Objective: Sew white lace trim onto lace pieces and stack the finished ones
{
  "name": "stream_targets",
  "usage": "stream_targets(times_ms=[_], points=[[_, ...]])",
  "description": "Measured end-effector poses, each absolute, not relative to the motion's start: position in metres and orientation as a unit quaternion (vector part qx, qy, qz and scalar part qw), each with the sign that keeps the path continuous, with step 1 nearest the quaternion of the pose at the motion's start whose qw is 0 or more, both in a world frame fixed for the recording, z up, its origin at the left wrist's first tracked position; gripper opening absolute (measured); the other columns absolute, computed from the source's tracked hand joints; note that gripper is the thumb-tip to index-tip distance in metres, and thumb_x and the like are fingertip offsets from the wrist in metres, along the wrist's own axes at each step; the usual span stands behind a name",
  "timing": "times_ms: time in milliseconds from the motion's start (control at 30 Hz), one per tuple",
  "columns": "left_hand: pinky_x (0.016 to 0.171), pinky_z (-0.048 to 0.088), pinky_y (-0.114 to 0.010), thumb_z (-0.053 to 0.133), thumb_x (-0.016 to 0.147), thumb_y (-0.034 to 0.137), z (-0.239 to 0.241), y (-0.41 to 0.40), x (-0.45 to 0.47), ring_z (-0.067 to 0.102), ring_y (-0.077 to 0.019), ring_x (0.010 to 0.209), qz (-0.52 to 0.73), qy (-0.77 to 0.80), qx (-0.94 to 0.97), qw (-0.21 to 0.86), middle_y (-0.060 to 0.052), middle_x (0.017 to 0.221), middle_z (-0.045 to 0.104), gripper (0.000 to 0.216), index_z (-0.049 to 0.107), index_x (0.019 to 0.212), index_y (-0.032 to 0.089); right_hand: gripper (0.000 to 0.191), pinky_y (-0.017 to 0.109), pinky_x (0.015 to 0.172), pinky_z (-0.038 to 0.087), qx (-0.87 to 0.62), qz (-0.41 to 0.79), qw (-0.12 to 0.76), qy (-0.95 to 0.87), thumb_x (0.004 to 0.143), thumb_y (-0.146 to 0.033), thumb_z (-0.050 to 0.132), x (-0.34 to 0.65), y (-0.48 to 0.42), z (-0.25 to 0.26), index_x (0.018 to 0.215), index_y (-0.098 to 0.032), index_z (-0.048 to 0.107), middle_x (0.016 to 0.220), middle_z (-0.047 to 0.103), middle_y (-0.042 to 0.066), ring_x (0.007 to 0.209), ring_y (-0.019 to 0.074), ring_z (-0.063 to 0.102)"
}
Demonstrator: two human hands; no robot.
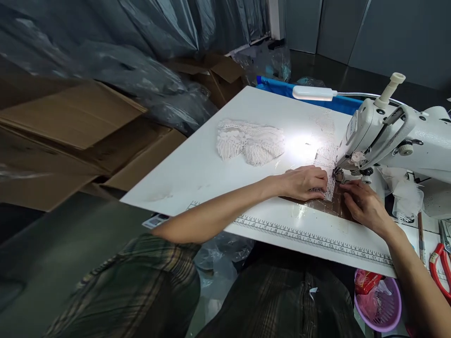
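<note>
A strip of white lace (330, 188) lies on the sewing machine's bed, under the needle area of the white sewing machine (369, 131). My left hand (306, 183) rests on it from the left, fingers bent together over its edge. On the other side of the lace, my right hand (366, 204) reaches toward the presser foot (338, 176), its thumb and index finger apart. A brown, shiny plate (341, 206) shows beneath both hands. Farther left on the white table (197, 173) sits a folded bundle of fringed white lace (250, 141).
A printed ruler (299, 237) runs along the table's front edge. Red-handled pliers (439, 263) lie at the right, above a purple basket (378, 305). A lamp (313, 93) lights the sewing area. Cardboard boxes (70, 117) stand left of the table.
</note>
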State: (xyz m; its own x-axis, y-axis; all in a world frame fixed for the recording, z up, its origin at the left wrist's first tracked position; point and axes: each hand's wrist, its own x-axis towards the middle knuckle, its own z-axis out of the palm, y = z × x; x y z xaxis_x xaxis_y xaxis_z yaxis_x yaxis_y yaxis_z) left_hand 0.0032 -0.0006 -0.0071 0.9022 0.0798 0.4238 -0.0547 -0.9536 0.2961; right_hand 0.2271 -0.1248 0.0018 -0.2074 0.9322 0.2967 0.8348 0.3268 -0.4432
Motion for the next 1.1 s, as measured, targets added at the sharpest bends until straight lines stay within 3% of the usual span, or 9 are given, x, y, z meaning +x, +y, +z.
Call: stream_targets(times_ms=[133,233,333,433,567,767,1100], points=[[0.082,0.048,-0.032,0.057,0.098,0.023,-0.011,-0.001,0.004,0.063,-0.0171,0.089,0.204,0.047,0.968,0.138,-0.007,0.097,0.069,0.016,0.07,0.092,0.016,0.024,0.038,0.08,0.056,-0.543,0.149,0.258,-0.785,0.088,-0.033,0.058,0.22,-0.121,0.007,0.107,-0.021,0.067,0.101,0.068,0.009,0.089,0.0226,0.066],[0.082,0.046,-0.032,0.05,0.101,0.023,-0.012,-0.003,0.005,0.063,-0.0171,0.089,0.208,0.076,0.965,0.144,-0.007,0.099,0.069,0.02,0.068,0.094,0.016,0.029,0.036,0.076,0.056,-0.524,0.176,0.264,-0.79,0.083,-0.04,0.069,0.212,-0.117,0.005,0.104,-0.021,0.063,0.1,0.066,0.008,0.084,0.021,0.064],[0.081,0.047,-0.033,0.045,0.103,0.024,-0.014,-0.005,0.005,0.063,-0.017,0.089,0.232,0.083,0.958,0.144,-0.008,0.102,0.069,0.025,0.067,0.096,0.015,0.017,0.035,0.075,0.055,-0.523,0.163,0.288,-0.785,0.091,-0.037,0.058,0.206,-0.113,-0.002,0.092,-0.02,0.061,0.092,0.063,0.008,0.082,0.0197,0.063],[0.08,0.05,-0.034,0.048,0.103,0.029,-0.017,-0.006,0.005,0.064,-0.0183,0.092,0.26,0.052,0.956,0.124,-0.011,0.104,0.07,0.026,0.068,0.099,0.013,0.018,0.034,0.075,0.055,-0.518,0.143,0.305,-0.786,0.095,-0.031,0.051,0.205,-0.112,-0.006,0.085,-0.02,0.06,0.089,0.062,0.008,0.083,0.0193,0.064],[0.076,0.056,-0.032,0.048,0.102,0.023,-0.019,-0.008,0.007,0.066,-0.0169,0.087,0.309,0.028,0.946,0.098,-0.011,0.096,0.071,0.025,0.069,0.094,0.012,0.015,0.034,0.076,0.056,-0.522,0.111,0.308,-0.787,0.095,-0.03,0.053,0.209,-0.115,-0.005,0.093,-0.02,0.063,0.092,0.064,0.008,0.083,0.0196,0.064],[0.072,0.061,-0.027,0.054,0.099,0.021,-0.012,-0.01,0.009,0.068,-0.0139,0.089,0.412,0.057,0.895,0.16,-0.01,0.094,0.071,0.019,0.069,0.094,0.011,0.032,0.037,0.073,0.057,-0.523,0.054,0.237,-0.817,0.096,-0.027,0.048,0.213,-0.124,-0.01,0.119,-0.02,0.068,0.099,0.059,0.012,0.084,0.0213,0.061],[0.075,0.054,-0.031,0.053,0.098,0.017,-0.021,-0.007,0.008,0.068,-0.0148,0.08,0.313,0.005,0.946,0.087,-0.006,0.09,0.075,0.022,0.071,0.086,0.014,0.031,0.037,0.077,0.057,-0.508,0.081,0.225,-0.828,0.093,-0.024,0.051,0.212,-0.129,-0.008,0.114,-0.025,0.074,0.098,0.06,0.01,0.089,0.021,0.061]])
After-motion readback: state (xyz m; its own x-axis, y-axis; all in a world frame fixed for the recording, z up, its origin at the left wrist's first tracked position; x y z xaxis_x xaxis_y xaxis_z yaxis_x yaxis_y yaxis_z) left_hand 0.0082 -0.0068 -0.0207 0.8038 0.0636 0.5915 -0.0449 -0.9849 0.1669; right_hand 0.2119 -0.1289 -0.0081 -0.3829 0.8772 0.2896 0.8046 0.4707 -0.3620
